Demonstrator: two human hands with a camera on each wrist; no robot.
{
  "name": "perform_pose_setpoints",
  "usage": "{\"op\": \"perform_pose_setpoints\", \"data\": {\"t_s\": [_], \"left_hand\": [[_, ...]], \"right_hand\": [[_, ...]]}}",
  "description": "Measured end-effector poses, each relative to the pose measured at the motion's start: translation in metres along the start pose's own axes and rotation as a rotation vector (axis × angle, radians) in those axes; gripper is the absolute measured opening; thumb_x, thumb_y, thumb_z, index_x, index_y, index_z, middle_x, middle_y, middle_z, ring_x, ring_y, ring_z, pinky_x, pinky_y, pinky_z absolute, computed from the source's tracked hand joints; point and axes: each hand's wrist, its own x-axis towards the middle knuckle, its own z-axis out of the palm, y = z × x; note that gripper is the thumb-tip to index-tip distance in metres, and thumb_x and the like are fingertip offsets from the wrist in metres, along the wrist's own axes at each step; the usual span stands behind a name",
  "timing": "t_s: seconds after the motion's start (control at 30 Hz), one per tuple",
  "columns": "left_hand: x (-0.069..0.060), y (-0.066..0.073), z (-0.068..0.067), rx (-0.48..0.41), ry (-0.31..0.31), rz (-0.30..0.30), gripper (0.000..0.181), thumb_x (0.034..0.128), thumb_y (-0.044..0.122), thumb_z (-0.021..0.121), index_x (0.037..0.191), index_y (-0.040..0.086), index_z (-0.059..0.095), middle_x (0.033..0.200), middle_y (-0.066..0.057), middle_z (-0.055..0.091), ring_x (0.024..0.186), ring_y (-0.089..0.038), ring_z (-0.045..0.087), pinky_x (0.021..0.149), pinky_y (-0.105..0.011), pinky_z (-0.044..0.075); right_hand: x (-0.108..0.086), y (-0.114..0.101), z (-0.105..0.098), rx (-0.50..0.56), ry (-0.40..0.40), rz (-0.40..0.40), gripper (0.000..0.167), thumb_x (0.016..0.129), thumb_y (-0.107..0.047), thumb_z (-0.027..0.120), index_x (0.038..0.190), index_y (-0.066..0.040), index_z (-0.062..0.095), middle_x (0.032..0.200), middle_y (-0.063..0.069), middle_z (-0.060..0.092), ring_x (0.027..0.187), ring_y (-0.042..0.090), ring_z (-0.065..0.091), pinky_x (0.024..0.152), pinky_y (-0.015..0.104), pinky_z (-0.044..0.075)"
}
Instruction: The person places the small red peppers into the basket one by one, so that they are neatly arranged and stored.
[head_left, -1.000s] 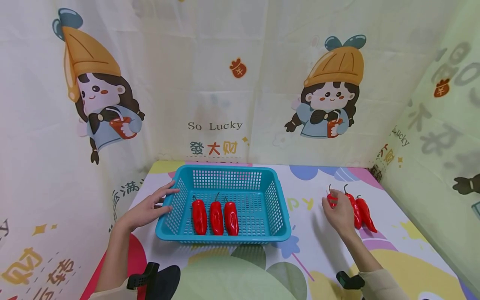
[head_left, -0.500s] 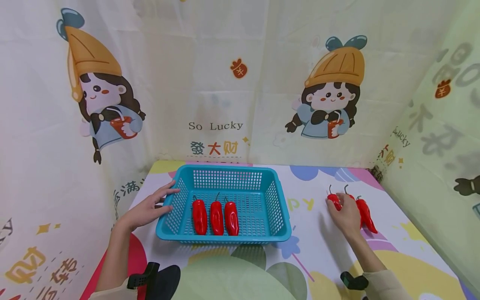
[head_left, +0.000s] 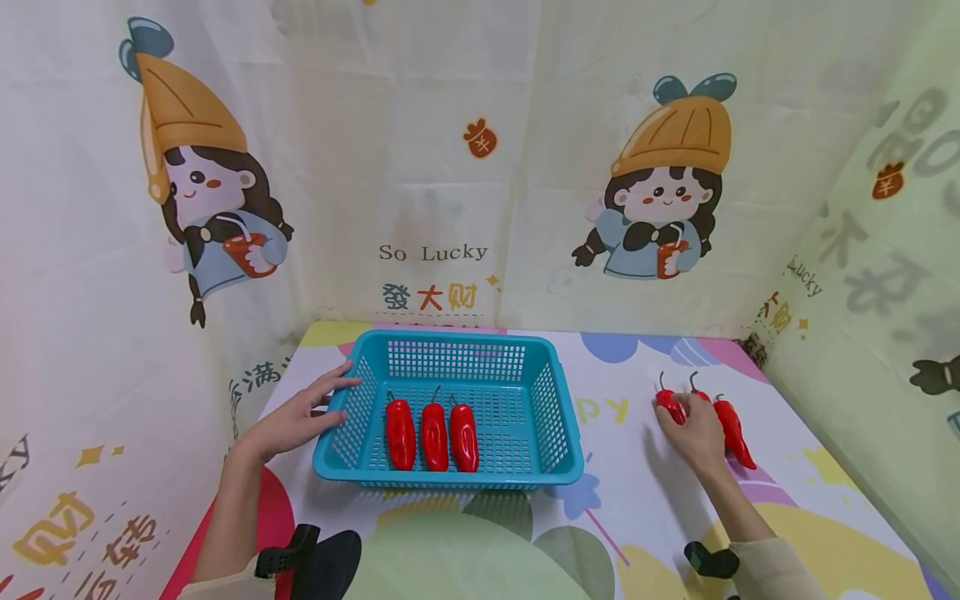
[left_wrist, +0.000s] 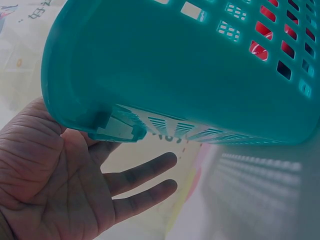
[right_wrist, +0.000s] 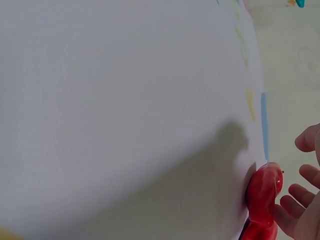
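A teal perforated basket stands on the table, with three red chili peppers lying side by side in it. My left hand touches the basket's left side; its fingers look extended in the left wrist view, the thumb partly hidden by the rim. At the right, my right hand is over three more chili peppers. It partly covers the leftmost pepper and most of the middle one; the rightmost pepper shows beside it. In the right wrist view, loosely bent fingers hang beside a pepper, not closed round it.
The table carries a colourful printed cover. A patterned cloth wall rises behind it, with further cloth at the left and right. Dark straps sit on both wrists.
My right hand has moved rightward and slightly nearer, uncovering more of the leftmost pepper and covering more of the middle one. The left hand and basket have stayed in place.
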Motion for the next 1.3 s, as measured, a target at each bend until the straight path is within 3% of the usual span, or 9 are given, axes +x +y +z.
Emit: {"op": "perform_pose_setpoints", "data": {"t_s": [0.37,0.9,1.3], "left_hand": [[0.000,0.005,-0.001,-0.020,-0.003,0.006,0.071,0.0928,0.012,0.073,0.155,0.005,0.039,0.167,-0.025,0.014,0.139,-0.058,0.031,0.090,-0.056,0.058],[0.000,0.005,-0.001,-0.017,-0.001,0.008,0.071,0.0927,0.011,0.073,0.155,0.004,0.040,0.167,-0.025,0.015,0.140,-0.057,0.030,0.092,-0.058,0.057],[0.000,-0.001,0.001,0.001,0.001,0.010,0.070,0.0937,0.012,0.072,0.156,0.005,0.039,0.168,-0.024,0.013,0.142,-0.057,0.027,0.094,-0.060,0.055]], "right_hand": [[0.003,0.004,0.004,-0.028,-0.014,0.002,0.058,0.091,-0.017,0.070,0.135,0.014,0.050,0.131,0.036,0.054,0.117,0.049,0.049,0.095,0.064,0.050],[0.010,0.008,0.008,-0.060,-0.023,0.020,0.057,0.092,-0.020,0.069,0.133,0.016,0.051,0.127,0.038,0.054,0.114,0.050,0.050,0.096,0.063,0.048],[0.011,0.011,0.007,-0.026,-0.134,0.044,0.065,0.090,-0.018,0.069,0.141,0.012,0.043,0.138,0.037,0.048,0.124,0.051,0.044,0.098,0.066,0.049]]}}
